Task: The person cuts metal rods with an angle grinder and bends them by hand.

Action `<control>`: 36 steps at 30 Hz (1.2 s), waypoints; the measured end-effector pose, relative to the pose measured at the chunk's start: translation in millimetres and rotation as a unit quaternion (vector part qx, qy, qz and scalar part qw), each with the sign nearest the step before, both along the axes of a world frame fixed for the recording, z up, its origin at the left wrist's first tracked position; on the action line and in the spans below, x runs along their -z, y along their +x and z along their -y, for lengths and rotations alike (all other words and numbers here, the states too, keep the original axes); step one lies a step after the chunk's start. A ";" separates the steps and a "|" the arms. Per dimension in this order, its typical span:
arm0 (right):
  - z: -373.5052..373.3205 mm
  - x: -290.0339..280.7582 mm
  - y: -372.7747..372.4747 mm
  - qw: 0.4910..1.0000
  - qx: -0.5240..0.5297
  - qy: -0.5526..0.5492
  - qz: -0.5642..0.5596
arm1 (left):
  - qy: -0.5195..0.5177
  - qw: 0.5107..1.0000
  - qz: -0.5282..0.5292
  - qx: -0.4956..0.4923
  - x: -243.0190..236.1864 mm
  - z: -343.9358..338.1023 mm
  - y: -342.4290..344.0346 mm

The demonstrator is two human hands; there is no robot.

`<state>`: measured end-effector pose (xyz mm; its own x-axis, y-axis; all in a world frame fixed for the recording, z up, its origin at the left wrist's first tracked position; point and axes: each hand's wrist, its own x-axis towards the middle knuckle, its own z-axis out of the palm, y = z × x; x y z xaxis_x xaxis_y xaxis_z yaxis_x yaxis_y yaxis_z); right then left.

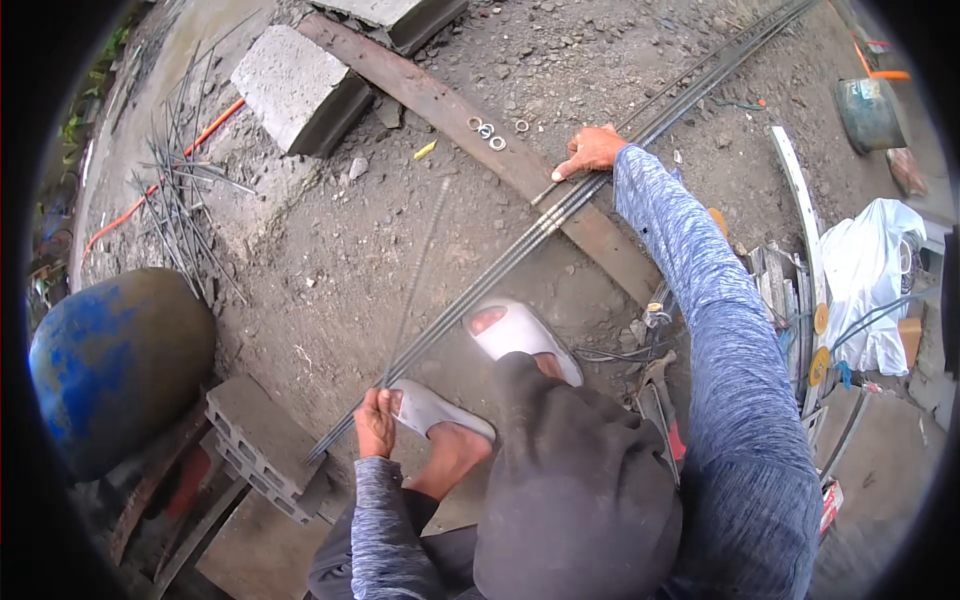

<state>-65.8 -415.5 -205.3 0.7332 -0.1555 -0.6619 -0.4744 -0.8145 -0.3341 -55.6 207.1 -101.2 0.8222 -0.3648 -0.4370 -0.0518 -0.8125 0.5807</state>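
A bundle of long steel bars (500, 267) runs diagonally from lower left to upper right over the ground. My right hand (588, 152) is closed on a bar's end above a rusty flat steel plank (420, 90), beside the bundle. My left hand (376, 425) grips a thin rod (418, 290), which rises steeply above it and looks faint, at the bundle's lower left. Several metal rings (497, 141) lie on the plank. My feet in pale slides (515, 332) are below the bundle.
Concrete blocks (285, 85) sit at upper left; loose rods (195, 210) and an orange hose (215, 130) lie left. A blue drum (120, 370) and hollow blocks (260, 445) are lower left. A white plastic bag (865, 285), metal offcuts (775, 290) and a bucket (868, 115) are right.
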 end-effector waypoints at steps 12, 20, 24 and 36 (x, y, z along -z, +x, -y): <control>-5.7 5.2 -7.3 0.997 0.069 -0.018 0.042 | 0.049 0.912 0.405 0.040 -82.3 -72.3 259.5; -3.1 -5.7 -4.8 0.996 0.081 -0.016 0.032 | 0.017 0.968 0.249 -0.015 -123.8 45.1 322.2; -20.0 0.4 7.8 0.996 0.071 -0.004 0.046 | 0.089 0.982 -0.029 0.161 -3.9 40.0 138.1; -43.9 -7.0 7.1 0.984 0.017 -0.064 0.164 | 0.001 0.980 -0.196 0.041 76.0 -3.3 68.4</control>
